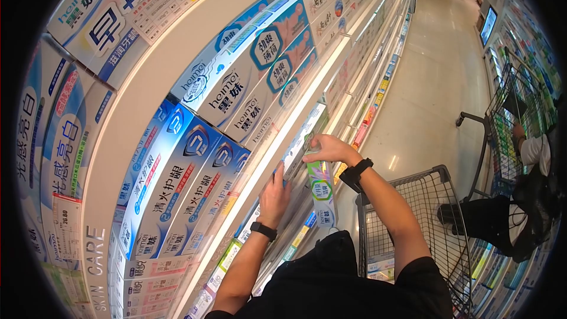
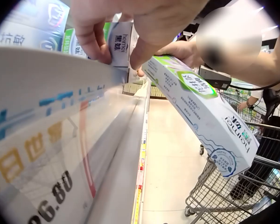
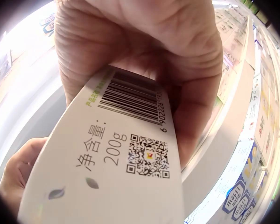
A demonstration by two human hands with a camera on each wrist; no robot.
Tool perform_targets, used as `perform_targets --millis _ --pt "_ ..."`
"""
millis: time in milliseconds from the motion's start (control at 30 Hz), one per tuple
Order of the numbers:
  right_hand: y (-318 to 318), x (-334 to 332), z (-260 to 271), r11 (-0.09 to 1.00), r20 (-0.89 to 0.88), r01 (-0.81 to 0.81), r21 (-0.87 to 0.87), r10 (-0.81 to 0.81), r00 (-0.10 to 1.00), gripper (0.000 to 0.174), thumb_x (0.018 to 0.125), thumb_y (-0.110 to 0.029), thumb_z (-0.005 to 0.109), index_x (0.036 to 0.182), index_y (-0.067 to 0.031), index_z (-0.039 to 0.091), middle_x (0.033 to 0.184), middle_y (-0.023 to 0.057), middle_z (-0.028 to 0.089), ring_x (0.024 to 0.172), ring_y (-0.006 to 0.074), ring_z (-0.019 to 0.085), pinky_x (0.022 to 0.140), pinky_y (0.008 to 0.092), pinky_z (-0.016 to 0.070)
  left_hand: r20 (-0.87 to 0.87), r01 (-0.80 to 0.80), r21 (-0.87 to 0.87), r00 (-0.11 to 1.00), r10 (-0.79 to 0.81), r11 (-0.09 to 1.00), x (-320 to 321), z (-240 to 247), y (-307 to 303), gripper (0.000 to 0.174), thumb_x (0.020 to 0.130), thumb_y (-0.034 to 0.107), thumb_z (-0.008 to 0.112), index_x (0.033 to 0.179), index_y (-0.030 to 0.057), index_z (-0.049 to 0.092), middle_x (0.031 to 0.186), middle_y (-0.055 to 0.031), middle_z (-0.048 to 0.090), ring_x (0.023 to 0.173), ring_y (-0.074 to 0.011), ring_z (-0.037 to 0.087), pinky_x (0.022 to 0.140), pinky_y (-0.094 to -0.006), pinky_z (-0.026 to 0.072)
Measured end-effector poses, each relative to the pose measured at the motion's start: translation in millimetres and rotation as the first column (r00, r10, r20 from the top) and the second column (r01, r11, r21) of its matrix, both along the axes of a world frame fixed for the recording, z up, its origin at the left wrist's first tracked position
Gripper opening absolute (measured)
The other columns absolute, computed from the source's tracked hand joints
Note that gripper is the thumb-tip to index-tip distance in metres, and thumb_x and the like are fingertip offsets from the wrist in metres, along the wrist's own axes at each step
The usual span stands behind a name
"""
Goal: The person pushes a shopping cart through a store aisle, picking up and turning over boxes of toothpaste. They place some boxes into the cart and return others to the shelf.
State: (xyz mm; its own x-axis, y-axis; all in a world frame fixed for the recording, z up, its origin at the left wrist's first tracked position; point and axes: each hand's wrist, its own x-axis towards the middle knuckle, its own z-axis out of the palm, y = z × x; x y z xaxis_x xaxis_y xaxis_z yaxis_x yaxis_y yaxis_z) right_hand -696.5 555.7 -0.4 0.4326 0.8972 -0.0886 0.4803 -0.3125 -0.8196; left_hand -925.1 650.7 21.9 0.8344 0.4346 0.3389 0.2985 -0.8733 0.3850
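My right hand [image 1: 332,149] grips the upper end of a toothpaste box [image 1: 321,192] in the head view. The box is white with a green and purple label, and hangs tilted in front of the shelf. Seen from the right wrist, its side [image 3: 116,154] carries a barcode, a QR code and "200g". My left hand [image 1: 274,201] reaches to the shelf edge. In the left wrist view its fingers [image 2: 95,44] and thumb pinch the end of another toothpaste box [image 2: 120,44], white and grey with green, standing behind the shelf's front strip.
Stacked toothpaste boxes [image 1: 177,183] fill the shelf on the left. A metal shopping cart [image 1: 407,195] stands right of my body. Beyond it are another person [image 1: 534,153] and a second cart [image 1: 502,112]. The pale aisle floor [image 1: 434,71] runs ahead.
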Motion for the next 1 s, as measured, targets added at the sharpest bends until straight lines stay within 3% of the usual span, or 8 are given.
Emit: perform_targets --millis 533,1000 --pt "-1.8 -1.9 -1.7 1.0 -0.008 -0.004 0.015 0.004 1.0 0.077 0.061 -0.06 0.077 0.098 0.0051 0.06 0.09 0.0209 0.064 0.087 0.0309 0.063 0.078 0.0353 0.0483 -0.004 0.005 -0.041 1.0 -0.005 0.999 4.9 0.1 1.7 0.057 0.076 0.006 0.071 0.128 0.0063 0.045 0.135 -0.0192 0.043 0.115 -0.039 0.051 0.09 -0.042 0.0484" --pt "-21.4 -8.8 9.5 0.997 -0.019 0.047 0.058 -0.046 0.999 0.073 0.061 -0.057 0.078 0.098 0.0035 0.062 0.09 0.0206 0.065 0.085 0.0302 0.064 0.077 0.0361 0.0495 0.024 0.029 0.041 0.999 -0.03 0.999 4.4 -5.1 3.2 0.057 0.078 0.006 0.069 0.129 0.0063 0.044 0.135 -0.0192 0.043 0.111 -0.0391 0.054 0.085 -0.0422 0.0511"
